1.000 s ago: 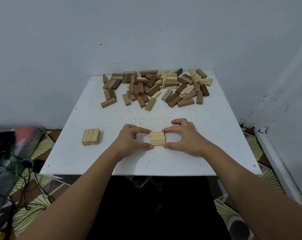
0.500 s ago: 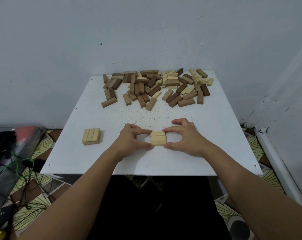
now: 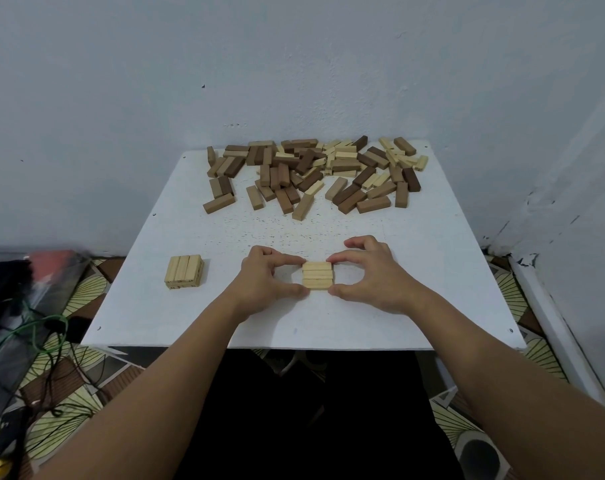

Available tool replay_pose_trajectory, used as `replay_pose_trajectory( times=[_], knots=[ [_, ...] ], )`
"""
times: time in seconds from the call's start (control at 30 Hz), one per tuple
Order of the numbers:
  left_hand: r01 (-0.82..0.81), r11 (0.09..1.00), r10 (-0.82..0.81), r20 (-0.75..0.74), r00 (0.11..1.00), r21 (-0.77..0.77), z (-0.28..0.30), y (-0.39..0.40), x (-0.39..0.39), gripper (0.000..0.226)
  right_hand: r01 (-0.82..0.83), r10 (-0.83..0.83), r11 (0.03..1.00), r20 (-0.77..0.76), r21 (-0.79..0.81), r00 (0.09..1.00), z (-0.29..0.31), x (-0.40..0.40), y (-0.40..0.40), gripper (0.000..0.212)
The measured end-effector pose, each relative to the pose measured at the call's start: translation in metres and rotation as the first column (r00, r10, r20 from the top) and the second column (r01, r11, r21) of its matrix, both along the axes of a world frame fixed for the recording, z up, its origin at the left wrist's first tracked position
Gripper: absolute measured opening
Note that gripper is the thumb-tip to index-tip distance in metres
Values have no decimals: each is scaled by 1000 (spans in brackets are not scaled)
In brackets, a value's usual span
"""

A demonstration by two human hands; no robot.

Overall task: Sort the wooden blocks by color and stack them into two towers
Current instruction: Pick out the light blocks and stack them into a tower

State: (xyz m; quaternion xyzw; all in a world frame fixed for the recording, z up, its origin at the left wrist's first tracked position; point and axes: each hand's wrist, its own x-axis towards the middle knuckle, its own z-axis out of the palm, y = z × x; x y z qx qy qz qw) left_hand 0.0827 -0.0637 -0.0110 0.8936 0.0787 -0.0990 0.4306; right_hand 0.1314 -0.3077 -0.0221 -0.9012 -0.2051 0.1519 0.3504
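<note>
The left hand (image 3: 263, 279) and the right hand (image 3: 370, 276) pinch the row of light blocks (image 3: 317, 275) from both sides, near the front of the white table (image 3: 432, 271); another light stack (image 3: 184, 271) stands at left; the mixed pile (image 3: 314, 174) lies at the far edge.

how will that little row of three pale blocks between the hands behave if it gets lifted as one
The row of pale blocks is three loose pieces laid side by side, so it would probably come apart unless squeezed from both ends. The left hand and right hand pinch it that way. Each block looks stiff and flat-sided, unlikely to roll.

Left hand (image 3: 266, 277), right hand (image 3: 370, 273), fingers curled
</note>
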Motion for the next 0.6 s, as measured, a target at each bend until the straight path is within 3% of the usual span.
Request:
replay_pose_trajectory(
  times=[0.27, 0.43, 0.6],
  knots=[
    [69, 995, -76, 96, 992, 71, 29, 15, -4, 50, 7, -22, 988, 97, 152, 995, 11, -7, 19, 53],
    [62, 982, -79, 91, 993, 176, 70, 68, -12, 53, -41, -5, 953, 148, 301, 989, 29, -10, 70, 51],
    [3, 989, -14, 66, 998, 150, 77, 137, -31, 50, -100, 53, 937, 147, 334, 988, 33, -17, 142, 52]
  ],
)
